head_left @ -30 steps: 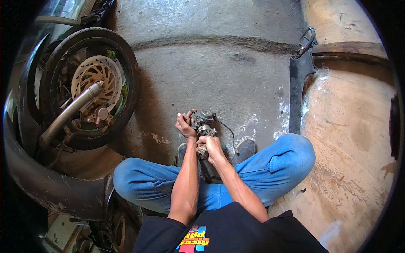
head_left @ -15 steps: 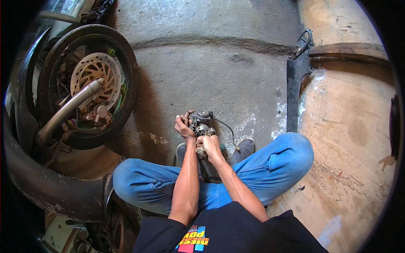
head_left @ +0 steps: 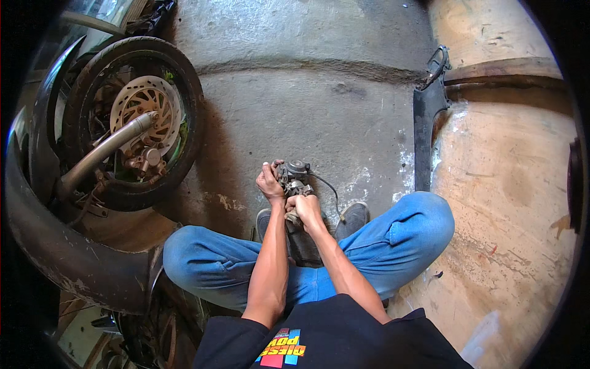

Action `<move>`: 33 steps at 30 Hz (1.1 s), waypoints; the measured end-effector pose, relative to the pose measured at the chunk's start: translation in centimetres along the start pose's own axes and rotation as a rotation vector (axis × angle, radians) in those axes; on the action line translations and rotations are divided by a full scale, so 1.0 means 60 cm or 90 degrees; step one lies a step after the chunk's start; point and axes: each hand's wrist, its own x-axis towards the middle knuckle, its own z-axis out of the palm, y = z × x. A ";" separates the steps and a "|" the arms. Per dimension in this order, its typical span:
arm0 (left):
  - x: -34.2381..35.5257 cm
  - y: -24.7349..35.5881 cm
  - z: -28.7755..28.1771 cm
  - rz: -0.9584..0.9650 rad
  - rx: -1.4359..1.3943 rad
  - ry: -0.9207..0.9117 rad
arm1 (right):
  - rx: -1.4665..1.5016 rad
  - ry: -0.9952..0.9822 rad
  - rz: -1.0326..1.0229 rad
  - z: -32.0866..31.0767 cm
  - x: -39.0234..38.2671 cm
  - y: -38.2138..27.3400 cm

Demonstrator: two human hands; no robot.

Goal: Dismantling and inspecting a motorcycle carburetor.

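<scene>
apparently bracing the carburetor (head_left: 297, 173) during close handwork, just beyond the shoes (head_left: 353, 219), with left hand (head_left: 269, 183) half-curled, holding its left side, and right hand (head_left: 305, 208) bunched at its near end with grip impossible to tell, likely calling for steady counter-pressure.

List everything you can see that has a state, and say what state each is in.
Metal part: at both hands, hose attached
Hose: curved, end near the right shoe
Left hand: partly curled against the metal part
Right hand: curled shut, any grip hidden
Wheel: mounted by the fork leg
Brake disc: fitted, brownish
Curved dark fender: scuffed
Long dark panel: untouched
</scene>
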 end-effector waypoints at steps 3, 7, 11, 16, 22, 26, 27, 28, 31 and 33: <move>0.000 0.003 -0.003 0.009 0.046 -0.014 | -0.033 0.011 -0.011 -0.001 0.002 0.000; 0.002 0.003 -0.005 -0.006 0.134 0.005 | -0.039 0.030 -0.007 0.000 0.009 0.002; -0.001 0.003 0.004 -0.022 0.153 0.007 | -0.102 0.046 -0.036 -0.009 0.030 0.013; -0.002 0.016 0.002 -0.042 0.199 0.016 | -0.161 0.051 -0.047 -0.004 0.013 -0.002; 0.000 0.020 -0.011 -0.039 0.286 0.021 | -0.289 0.074 -0.063 0.000 -0.004 -0.017; -0.008 0.024 -0.006 -0.055 0.309 0.029 | -0.366 0.109 -0.075 -0.003 0.016 0.001; -0.006 0.017 -0.010 -0.050 0.309 0.030 | -0.393 0.150 -0.108 0.002 0.021 0.007; -0.005 0.010 -0.012 -0.045 0.300 0.036 | -0.390 0.148 -0.112 0.003 0.025 0.012; -0.004 0.004 -0.021 -0.053 0.285 0.038 | -0.392 0.159 -0.116 0.004 0.018 0.005; -0.002 0.006 -0.026 -0.067 0.266 0.034 | -0.374 0.074 -0.052 0.002 -0.011 -0.024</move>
